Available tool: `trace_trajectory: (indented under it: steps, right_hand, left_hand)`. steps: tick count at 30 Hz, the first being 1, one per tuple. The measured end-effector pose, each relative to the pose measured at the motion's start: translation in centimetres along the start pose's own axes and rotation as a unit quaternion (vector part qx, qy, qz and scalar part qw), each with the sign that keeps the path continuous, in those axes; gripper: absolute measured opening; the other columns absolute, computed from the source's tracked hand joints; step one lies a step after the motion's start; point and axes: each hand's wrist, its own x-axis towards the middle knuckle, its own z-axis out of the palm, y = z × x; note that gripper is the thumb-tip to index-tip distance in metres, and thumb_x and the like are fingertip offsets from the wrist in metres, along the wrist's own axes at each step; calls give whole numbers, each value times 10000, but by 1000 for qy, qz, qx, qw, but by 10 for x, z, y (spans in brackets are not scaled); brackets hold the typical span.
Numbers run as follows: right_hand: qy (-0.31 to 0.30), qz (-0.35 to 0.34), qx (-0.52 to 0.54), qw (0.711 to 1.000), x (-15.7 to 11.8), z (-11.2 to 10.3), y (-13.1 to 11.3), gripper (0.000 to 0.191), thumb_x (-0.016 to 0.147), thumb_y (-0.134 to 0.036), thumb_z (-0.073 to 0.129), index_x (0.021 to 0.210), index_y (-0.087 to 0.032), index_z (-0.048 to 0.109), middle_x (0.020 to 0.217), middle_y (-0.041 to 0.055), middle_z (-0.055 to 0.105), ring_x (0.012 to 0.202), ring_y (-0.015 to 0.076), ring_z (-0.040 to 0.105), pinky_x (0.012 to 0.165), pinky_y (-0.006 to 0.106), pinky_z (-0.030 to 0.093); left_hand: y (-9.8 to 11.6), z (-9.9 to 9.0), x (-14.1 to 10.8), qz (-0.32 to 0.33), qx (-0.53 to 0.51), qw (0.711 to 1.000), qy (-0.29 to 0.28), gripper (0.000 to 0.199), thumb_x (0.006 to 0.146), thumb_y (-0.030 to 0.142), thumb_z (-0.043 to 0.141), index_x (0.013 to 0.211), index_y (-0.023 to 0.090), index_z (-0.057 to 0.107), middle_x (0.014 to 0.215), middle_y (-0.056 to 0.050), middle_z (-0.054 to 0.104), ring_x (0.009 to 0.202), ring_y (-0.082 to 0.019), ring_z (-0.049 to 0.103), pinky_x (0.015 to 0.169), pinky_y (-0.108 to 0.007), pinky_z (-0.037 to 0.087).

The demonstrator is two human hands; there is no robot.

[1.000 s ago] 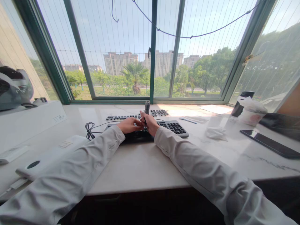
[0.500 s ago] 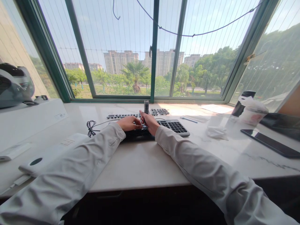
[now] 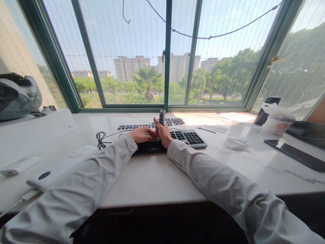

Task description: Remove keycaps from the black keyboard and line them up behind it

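Observation:
A black keyboard (image 3: pixel 191 138) with a grey edge lies on the white marble-patterned tabletop, its cable bundle (image 3: pixel 101 139) at its left. My right hand (image 3: pixel 164 134) is closed around a dark grey, stick-like tool (image 3: pixel 161 117), held nearly upright over the keyboard's middle. The thumb points up along it; the tool's lower end is hidden. Just left, my left hand (image 3: pixel 142 134) is over the keyboard, fingers curled and pinched close to the right hand. Whatever they hold is too small to see. Behind the keyboard, loose dark keycaps (image 3: pixel 135 126) lie in rows.
A blue pen (image 3: pixel 207 129) and a crumpled clear plastic bag (image 3: pixel 237 143) lie to the right, with a black phone (image 3: pixel 296 155) beyond. A black cylinder (image 3: pixel 266 110) and a bagged cup (image 3: pixel 278 122) stand there. A white device (image 3: pixel 63 166) and white box (image 3: pixel 38 128) occupy the left.
The tool's top has shifted slightly right and now leans a little. The fingers of my left hand have drawn closer to my right hand. The view has moved slightly.

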Motion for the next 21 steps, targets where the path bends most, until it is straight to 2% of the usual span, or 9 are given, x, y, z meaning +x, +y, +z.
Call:
trace_trajectory:
  steps: [3, 7, 13, 21]
  right_hand:
    - [11, -39, 1, 999, 0, 1, 2, 421, 698, -554, 598, 572, -210, 392, 427, -75, 307, 394, 72, 287, 381, 224, 251]
    - [-1, -53, 18, 998, -1, 2, 3, 419, 727, -510, 578, 538, -215, 349, 400, -79, 280, 367, 67, 265, 357, 223, 248]
    - [15, -64, 6, 998, -2, 1, 3, 373, 736, -435, 575, 528, -206, 366, 393, -65, 309, 372, 72, 301, 357, 223, 274]
    - [32, -80, -27, 996, -1, 3, 7, 318, 700, -397, 573, 525, -202, 393, 404, -62, 310, 390, 76, 315, 359, 220, 286]
  left_hand:
    - [-2, 0, 1, -5, -14, 1000, 16, 344, 671, 438, 617, 867, 182, 736, 850, -27, 712, 833, -202, 615, 760, -259, 431]
    - [-1, 4, 2, -8, -25, 998, 54, 345, 661, 432, 634, 862, 170, 732, 824, -38, 708, 813, -204, 617, 724, -259, 433]
    - [2, 12, 3, -16, -39, 997, 59, 323, 666, 427, 638, 801, 151, 739, 759, -30, 701, 767, -193, 609, 725, -255, 419]
    - [-5, 14, 6, -15, -44, 997, 61, 372, 641, 474, 652, 762, 135, 747, 683, -19, 683, 692, -172, 585, 673, -242, 402]
